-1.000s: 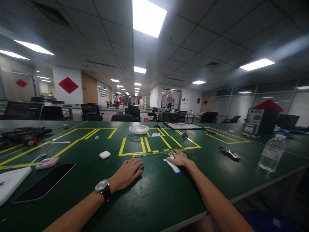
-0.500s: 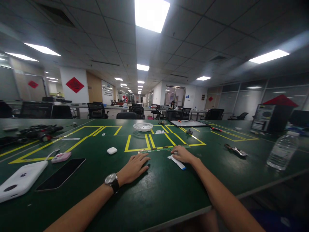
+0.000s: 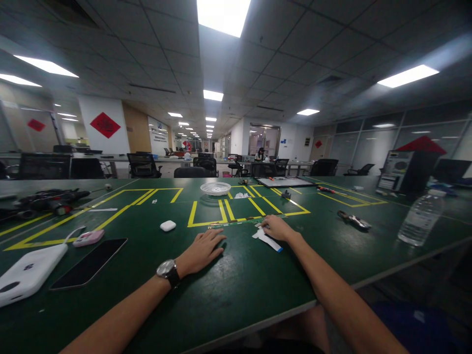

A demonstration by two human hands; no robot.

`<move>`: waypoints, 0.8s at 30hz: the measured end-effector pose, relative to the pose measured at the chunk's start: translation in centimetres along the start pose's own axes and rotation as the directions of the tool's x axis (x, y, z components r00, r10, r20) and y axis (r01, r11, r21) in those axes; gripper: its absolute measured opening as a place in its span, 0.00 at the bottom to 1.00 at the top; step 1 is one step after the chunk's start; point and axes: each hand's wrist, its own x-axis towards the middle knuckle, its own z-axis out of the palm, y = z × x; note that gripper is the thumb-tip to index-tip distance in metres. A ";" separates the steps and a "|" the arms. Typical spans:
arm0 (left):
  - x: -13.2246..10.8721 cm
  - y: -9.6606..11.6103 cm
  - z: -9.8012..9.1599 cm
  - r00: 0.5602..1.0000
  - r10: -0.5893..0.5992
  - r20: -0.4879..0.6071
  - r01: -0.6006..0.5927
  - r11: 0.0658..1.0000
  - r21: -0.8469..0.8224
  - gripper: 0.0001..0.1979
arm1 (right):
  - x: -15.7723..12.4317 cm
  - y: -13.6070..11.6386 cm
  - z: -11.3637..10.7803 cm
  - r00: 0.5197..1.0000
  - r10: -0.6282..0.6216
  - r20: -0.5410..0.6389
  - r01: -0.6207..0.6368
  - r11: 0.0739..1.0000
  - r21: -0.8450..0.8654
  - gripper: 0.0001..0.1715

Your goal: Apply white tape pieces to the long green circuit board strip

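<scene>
The green tabletop point(image 3: 239, 295) takes up most of what I have to work on, marked with yellow tape point(image 3: 245, 220). At its far right stands a dark computer tower point(image 3: 400, 172), with a clear water bottle point(image 3: 420, 219) nearer to me. My left hand point(image 3: 201, 250) reaches in low from the left, fingers loosely spread, with nothing visible in them. My right hand point(image 3: 277, 228) has its fingers curled down; I can't tell whether they pinch or only rest.

The thin green circuit strip point(image 3: 239, 223) lies left to right along the near tape line. I judge it light and fairly stiff, but easily cracked if bent, so I'd hold it by its long edges, away from the parts. Its left end sits just beyond my left fingertips, contact unclear; my right fingers are at its right-hand part.

Smaller again, the white ribbon point(image 3: 271, 242) slants from beneath my right fingers toward the near side, ending in a blue tip point(image 3: 280, 250). It looks soft and likely to crease, best held flat near that tip.
</scene>
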 end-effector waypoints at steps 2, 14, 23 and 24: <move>0.0 0.1 0.0 1.000 -0.003 0.006 0.003 1.000 0.001 0.19 | 0.0 -0.2 0.0 0.995 -0.101 0.007 0.100 0.991 0.090 0.18; -0.1 0.3 -0.3 1.000 0.015 -0.027 -0.015 1.000 0.005 0.19 | 0.8 -1.3 0.4 0.966 0.259 -0.010 -0.259 0.966 -0.014 0.26; 0.3 0.1 -1.5 0.990 0.020 -0.138 -0.015 0.999 0.039 0.16 | 2.6 -4.8 1.4 0.943 -0.332 0.033 0.317 0.922 0.221 0.20; 0.3 0.2 -1.5 0.992 0.023 -0.124 -0.019 0.999 0.033 0.16 | 2.5 -5.2 1.2 0.921 -0.388 0.026 0.367 0.890 0.270 0.19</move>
